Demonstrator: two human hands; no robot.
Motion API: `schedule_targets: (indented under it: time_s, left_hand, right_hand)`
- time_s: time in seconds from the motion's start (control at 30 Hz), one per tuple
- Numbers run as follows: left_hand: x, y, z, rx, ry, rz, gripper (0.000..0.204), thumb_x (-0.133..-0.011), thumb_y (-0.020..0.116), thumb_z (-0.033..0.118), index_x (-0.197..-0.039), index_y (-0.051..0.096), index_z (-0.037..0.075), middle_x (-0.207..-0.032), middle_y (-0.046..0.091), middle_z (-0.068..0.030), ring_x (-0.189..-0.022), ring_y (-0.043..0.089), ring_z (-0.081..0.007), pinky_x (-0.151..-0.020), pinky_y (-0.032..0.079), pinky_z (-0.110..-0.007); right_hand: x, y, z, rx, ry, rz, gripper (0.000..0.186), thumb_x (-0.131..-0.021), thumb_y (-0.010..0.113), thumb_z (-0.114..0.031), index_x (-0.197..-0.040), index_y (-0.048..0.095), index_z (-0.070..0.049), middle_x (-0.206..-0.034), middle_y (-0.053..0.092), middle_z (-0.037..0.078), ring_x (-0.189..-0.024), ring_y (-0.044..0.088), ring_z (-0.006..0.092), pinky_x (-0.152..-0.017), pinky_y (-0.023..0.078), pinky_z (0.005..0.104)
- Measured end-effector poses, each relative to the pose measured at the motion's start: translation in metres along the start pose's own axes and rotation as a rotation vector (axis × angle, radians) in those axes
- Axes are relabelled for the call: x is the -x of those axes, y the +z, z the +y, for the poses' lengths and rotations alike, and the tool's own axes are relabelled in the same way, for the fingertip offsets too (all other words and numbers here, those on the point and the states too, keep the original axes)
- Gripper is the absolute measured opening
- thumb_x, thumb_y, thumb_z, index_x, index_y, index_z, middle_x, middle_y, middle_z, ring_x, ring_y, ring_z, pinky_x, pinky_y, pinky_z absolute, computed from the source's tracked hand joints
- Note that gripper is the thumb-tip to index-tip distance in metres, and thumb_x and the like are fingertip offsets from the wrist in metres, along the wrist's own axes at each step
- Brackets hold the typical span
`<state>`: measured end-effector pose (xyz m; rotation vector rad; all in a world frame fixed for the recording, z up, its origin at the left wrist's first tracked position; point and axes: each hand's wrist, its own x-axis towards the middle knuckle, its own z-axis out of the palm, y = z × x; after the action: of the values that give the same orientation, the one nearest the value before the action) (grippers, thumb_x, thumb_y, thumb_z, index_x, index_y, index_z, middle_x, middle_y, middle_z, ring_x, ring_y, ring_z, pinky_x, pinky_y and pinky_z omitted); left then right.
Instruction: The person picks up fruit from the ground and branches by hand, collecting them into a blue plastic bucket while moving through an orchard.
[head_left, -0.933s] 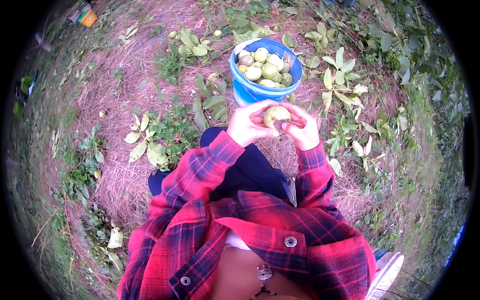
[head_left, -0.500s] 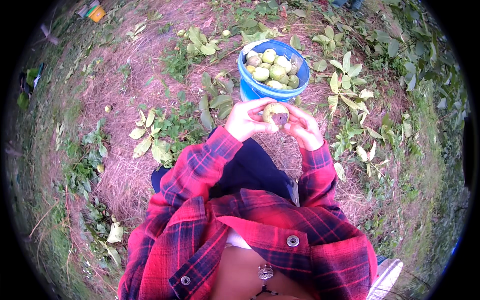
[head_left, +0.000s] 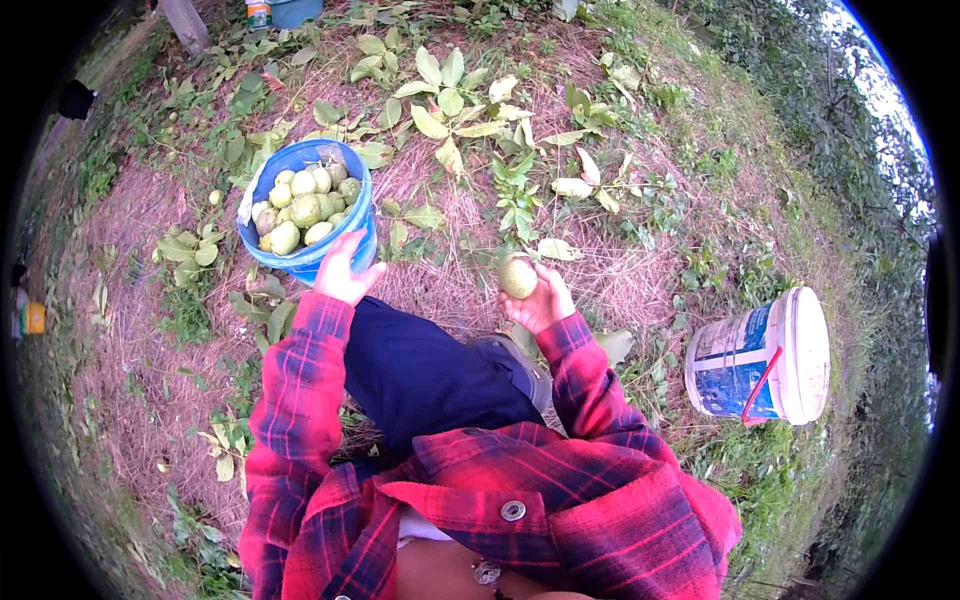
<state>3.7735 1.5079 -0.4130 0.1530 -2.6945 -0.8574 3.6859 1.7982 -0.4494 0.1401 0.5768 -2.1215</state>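
A round green walnut in its husk (head_left: 517, 278) is held in the fingers of my right hand (head_left: 543, 304), above the dry grass in front of me. My left hand (head_left: 344, 272) is apart from it, over on the left. Its fingers are stretched out with the thumb spread, and they are at the near rim of a blue bucket (head_left: 365, 215); whether they touch it I cannot tell. Several green and partly browned walnuts (head_left: 306, 208) fill that bucket nearly to the rim.
On the right is a blue and white bucket (head_left: 735, 362) with a red handle, its white end toward the right. Large leaves (head_left: 450, 100) lie over the dry grass. A tree trunk (head_left: 186, 25) and another blue container (head_left: 297, 12) are at the far edge.
My hands have parted: the left has let go of the walnut and is at the bucket, the right keeps a walnut. The view has turned right, bringing the blue and white bucket in.
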Motion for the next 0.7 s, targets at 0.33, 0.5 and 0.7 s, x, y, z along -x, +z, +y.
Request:
schedule_targets:
  time_s: [0.33,0.5,0.7]
  left_hand:
    - [0.025,-0.042,-0.087,-0.291,-0.161,-0.128,0.057,-0.058,0.055,0.001,-0.111,0.033,0.001,-0.110,0.037,-0.0188,-0.102,0.036,-0.0301,-0.087,0.030,-0.032]
    - [0.019,-0.023,-0.096,-0.240,-0.099,0.012,0.053,-0.055,0.049,-0.004,-0.106,0.038,0.003,-0.106,0.040,-0.0173,-0.101,0.037,-0.0293,-0.086,0.031,-0.031]
    - [0.036,-0.033,-0.107,-0.208,-0.135,0.026,0.055,-0.054,0.043,-0.010,-0.106,0.041,0.005,-0.107,0.041,-0.0160,-0.101,0.039,-0.0276,-0.087,0.031,-0.031]
  right_hand:
    - [0.253,-0.155,-0.307,-0.215,-1.636,0.480,0.046,-0.070,0.052,-0.022,-0.105,0.036,0.004,-0.106,0.038,0.022,-0.091,0.042,0.0374,-0.072,0.045,0.0381]
    - [0.366,-0.197,-0.313,0.195,-1.830,1.191,0.047,-0.069,0.054,-0.023,-0.105,0.038,0.003,-0.103,0.042,0.021,-0.091,0.044,0.0338,-0.071,0.046,0.0373]
    - [0.316,-0.211,-0.205,0.595,-1.120,1.636,0.049,-0.067,0.055,-0.023,-0.105,0.039,0.002,-0.102,0.043,0.020,-0.091,0.045,0.0328,-0.072,0.045,0.0368]
